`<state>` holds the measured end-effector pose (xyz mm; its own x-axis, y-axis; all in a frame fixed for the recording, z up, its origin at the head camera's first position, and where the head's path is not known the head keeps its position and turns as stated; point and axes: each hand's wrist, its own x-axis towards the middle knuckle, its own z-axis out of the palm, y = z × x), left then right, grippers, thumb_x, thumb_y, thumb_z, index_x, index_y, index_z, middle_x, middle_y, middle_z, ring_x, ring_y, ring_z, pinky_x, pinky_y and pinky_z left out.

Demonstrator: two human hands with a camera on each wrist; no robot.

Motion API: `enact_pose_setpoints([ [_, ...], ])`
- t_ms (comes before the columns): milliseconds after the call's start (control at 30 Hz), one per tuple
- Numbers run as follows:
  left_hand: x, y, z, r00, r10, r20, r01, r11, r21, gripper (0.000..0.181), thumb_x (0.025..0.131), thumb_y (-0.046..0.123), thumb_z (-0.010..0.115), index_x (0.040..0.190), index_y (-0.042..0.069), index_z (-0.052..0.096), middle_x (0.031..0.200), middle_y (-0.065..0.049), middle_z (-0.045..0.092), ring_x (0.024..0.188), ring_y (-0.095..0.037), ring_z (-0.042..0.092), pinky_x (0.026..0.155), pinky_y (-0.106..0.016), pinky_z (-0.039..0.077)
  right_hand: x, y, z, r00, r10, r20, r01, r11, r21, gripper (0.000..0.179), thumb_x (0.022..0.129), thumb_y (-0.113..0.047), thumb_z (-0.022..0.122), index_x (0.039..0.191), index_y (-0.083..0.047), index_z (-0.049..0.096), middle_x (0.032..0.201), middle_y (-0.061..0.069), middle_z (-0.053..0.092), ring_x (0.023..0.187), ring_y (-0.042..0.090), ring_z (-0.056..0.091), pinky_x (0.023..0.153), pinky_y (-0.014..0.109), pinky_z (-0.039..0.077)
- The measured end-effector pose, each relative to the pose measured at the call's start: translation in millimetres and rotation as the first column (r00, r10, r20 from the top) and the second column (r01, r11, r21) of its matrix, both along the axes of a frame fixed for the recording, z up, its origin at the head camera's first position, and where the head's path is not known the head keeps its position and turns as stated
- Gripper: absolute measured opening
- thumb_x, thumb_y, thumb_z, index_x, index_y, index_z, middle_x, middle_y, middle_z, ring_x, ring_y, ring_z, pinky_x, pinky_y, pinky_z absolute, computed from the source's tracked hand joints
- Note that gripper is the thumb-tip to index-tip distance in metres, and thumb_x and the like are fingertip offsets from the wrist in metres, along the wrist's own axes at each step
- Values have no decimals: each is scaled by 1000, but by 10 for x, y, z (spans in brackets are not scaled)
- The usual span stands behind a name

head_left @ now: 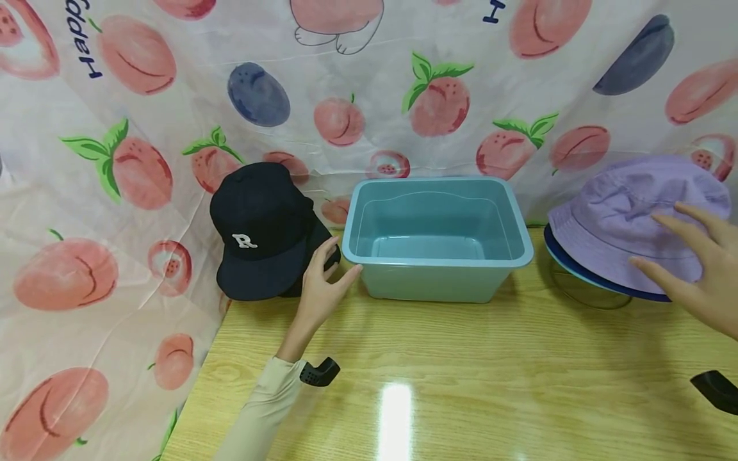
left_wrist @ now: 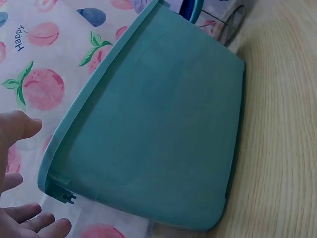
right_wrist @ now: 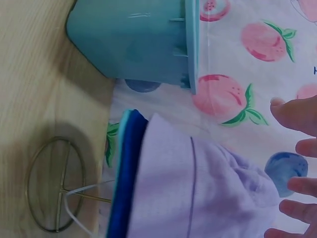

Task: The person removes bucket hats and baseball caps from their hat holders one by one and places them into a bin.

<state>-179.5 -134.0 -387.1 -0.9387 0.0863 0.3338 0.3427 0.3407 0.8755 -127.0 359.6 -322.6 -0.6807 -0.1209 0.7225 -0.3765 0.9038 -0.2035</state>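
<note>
My left hand [head_left: 323,291] hovers between a black cap [head_left: 259,218] and a light blue plastic bin [head_left: 432,282], its fingers spread and loosely bent with nothing in them. The cap bears a white letter R and partly covers another dark cap [head_left: 319,240]. Over at the right, my right hand [head_left: 706,269] reaches beside a lilac bucket hat [head_left: 634,211], fingers apart. In the right wrist view, fingertips [right_wrist: 299,186] come near the crown of that hat, and whether they touch is unclear. Beneath it shows a dark blue brim [right_wrist: 130,173] with a lighter blue edge.
A thin wire stand [right_wrist: 62,191] with a round base supports the stacked hats on the wooden table [head_left: 461,365]. Behind everything hangs a white cloth [head_left: 357,70] printed with fruit. Inside the bin, only its bare floor and walls show.
</note>
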Motion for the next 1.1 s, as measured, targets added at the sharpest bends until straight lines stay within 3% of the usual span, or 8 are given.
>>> enact_pose_setpoints([
  [167,85,79,209,1000,-8,22,8,1000,8,64,87,12,69,142,1,37,143,-21,35,134,-34,32,102,-50,36,-57,7,72,999,-10,40,10,1000,-14,100,75,-83,38,127,1,56,137,28,43,127,49,36,109,53,22],
  [300,67,105,227,999,-8,37,7,1000,14,65,87,12,69,142,-1,37,143,-21,36,135,-35,32,102,-51,35,-117,27,131,998,0,61,2,999,-36,98,76,-81,42,129,1,55,138,28,42,130,46,34,110,52,20],
  [367,34,109,206,999,-19,39,19,1000,21,66,87,12,69,143,-1,36,145,-21,34,136,-34,30,103,-51,34,-159,46,154,997,5,72,-1,999,-54,94,78,-77,48,130,0,54,137,29,42,130,46,33,110,52,20],
  [533,-154,98,3,997,-55,60,52,997,53,74,87,20,70,147,6,30,152,-13,27,138,-25,27,106,-48,31,-255,100,218,993,-5,120,17,995,-94,84,81,-65,59,132,2,52,139,29,39,132,45,30,111,51,18],
  [633,-236,104,-97,995,-54,81,50,997,59,79,85,25,72,149,12,27,153,-6,25,137,-18,29,106,-44,32,-291,129,264,982,-48,184,65,994,-87,80,84,-57,62,136,2,47,143,28,34,135,44,25,112,52,14],
  [867,-264,142,-141,995,-24,102,20,999,36,85,83,34,74,150,12,26,154,-1,22,135,-14,31,105,-39,34,-410,199,344,954,-101,283,129,988,-83,79,84,-47,66,138,6,41,147,28,28,138,41,19,112,53,9],
  [1100,-261,149,-147,996,-11,93,7,999,38,85,82,33,74,150,10,27,154,0,22,136,-16,30,106,-39,33,-580,291,409,900,-174,399,197,980,-17,83,84,-46,66,143,3,34,149,29,20,138,45,12,110,58,6],
])
